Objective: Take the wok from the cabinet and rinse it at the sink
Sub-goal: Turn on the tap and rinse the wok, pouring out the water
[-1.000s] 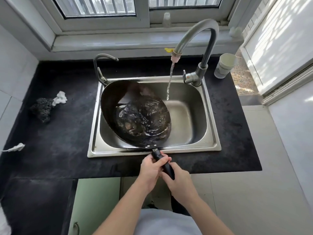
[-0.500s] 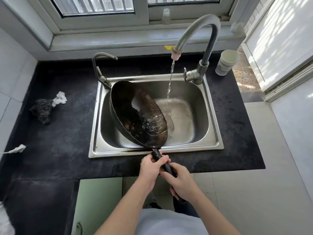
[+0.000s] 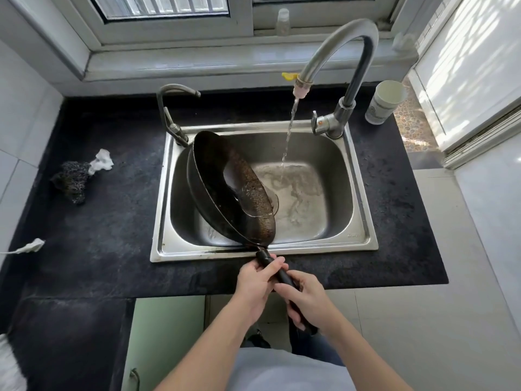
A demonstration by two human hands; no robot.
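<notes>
Black and crusted, the wok (image 3: 234, 190) stands tipped on edge in the sink (image 3: 363, 244), centre frame, rinse water draining beside the stream. Both hands, left (image 3: 258, 280) and right (image 3: 306, 296), have fingers clamped on its handle (image 3: 267, 259). Best tip slowly, rim low, to avoid splashing. A stamp on the sink's lower-right rim is unreadable.

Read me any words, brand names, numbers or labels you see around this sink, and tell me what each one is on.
Nothing here can be read with certainty.
Sink: a small stamped brand mark on the front right rim, too small and blurred to read.
Paper cup: a greenish round emblem and band, too blurred to read.
Small bottle on the windowsill: no legible label.
</notes>
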